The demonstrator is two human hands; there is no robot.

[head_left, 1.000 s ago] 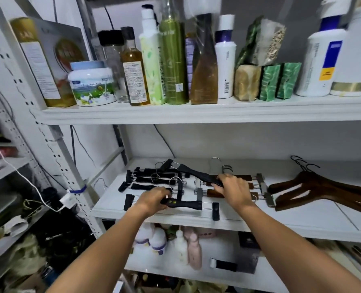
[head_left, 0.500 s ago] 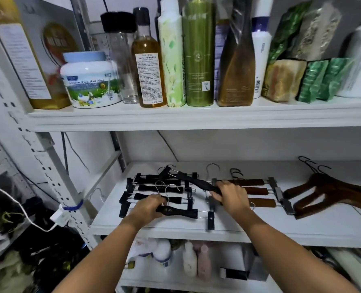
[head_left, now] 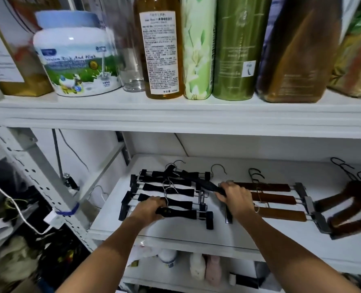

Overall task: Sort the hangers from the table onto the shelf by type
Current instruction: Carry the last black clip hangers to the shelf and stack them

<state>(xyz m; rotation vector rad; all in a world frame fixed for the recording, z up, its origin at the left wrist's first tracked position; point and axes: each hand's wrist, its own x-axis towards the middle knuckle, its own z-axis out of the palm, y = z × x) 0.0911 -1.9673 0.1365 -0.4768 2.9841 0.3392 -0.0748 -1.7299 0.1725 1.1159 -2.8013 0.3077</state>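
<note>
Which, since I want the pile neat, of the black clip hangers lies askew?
The black hanger gripped by the right hand: it runs diagonally over the pile, while the other black hangers lie parallel, side to side.

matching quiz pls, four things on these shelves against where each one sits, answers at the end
1. black clip hangers
2. brown clip hangers
3. dark coat hangers
4. white tub

A. upper shelf, left
B. middle shelf, far right
C. middle shelf, left hand grips one
D. middle shelf, just right of the right hand

Pairs: 1-C, 2-D, 3-B, 4-A
</note>
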